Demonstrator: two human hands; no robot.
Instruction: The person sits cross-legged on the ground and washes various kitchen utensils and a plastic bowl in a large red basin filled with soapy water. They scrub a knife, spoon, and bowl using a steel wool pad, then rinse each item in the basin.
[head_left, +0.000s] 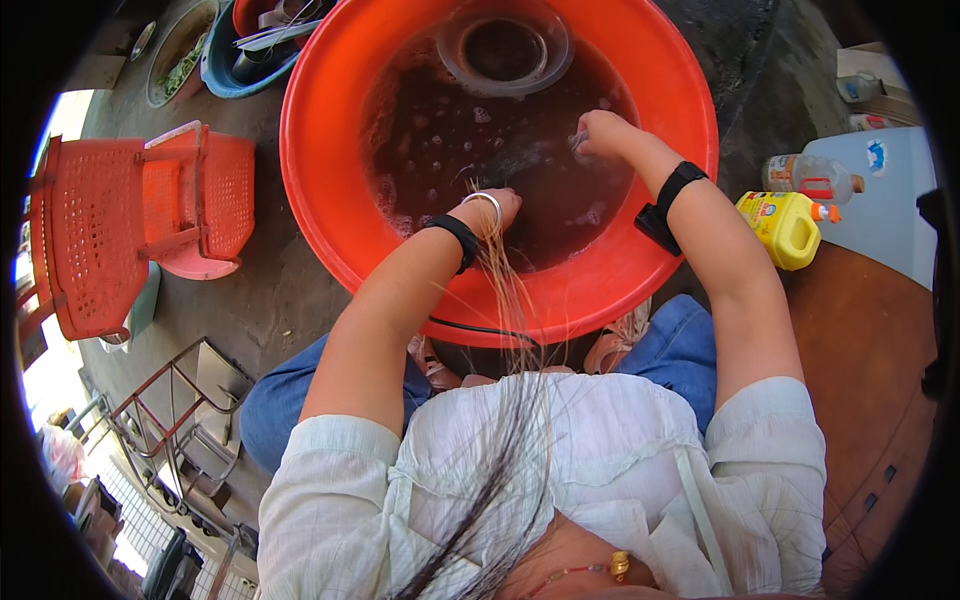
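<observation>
A large red plastic basin (322, 187) stands on the floor before me, holding dark, murky water with some foam. At the water's surface near the basin's near side is my left hand (504, 208), a silver bangle on its wrist; its fingertips are hidden. My right hand (600, 135) is closed over the water at the right, pinching a small greyish piece of wet material (577, 141). Greyish material shows faintly under the water between the hands. A clear round bowl (555, 56) floats or rests at the far side, with dark water inside.
Red plastic chairs (97, 232) stand at the left, above a metal frame (176, 420). A blue basin (217, 67) holds utensils at the upper left, beside a bowl of greens (180, 75). At the right are a yellow jug (776, 229) and a clear bottle (814, 178).
</observation>
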